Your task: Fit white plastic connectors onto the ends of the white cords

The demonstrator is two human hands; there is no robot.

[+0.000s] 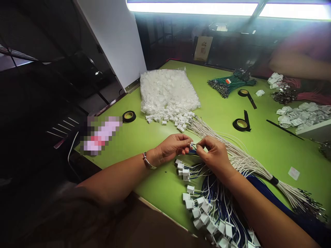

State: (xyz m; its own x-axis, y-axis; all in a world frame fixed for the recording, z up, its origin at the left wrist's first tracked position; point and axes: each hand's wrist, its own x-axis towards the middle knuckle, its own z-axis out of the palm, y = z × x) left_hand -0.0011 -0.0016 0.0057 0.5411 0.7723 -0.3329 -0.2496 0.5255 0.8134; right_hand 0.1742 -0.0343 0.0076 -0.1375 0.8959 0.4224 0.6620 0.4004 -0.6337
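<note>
My left hand (172, 147) pinches a small white plastic connector (191, 144) between thumb and fingers above the green table (144, 144). My right hand (214, 151) is closed on thin wires at that same connector, fingertips touching it. A long bundle of white wires (248, 162) fans out from behind my right hand. Below my hands lie blue and white wires with white connectors on their ends (207, 210). Loose white connectors (173, 119) spill from a clear bag (167, 89) further back.
Black tape rolls sit at left (129, 116), centre right (241, 124) and further back (243, 92). A green wire bundle (230, 83) lies at the back. Another person's arm (297, 63) and more white connectors (302, 115) are at the right. A white panel (113, 38) stands at left.
</note>
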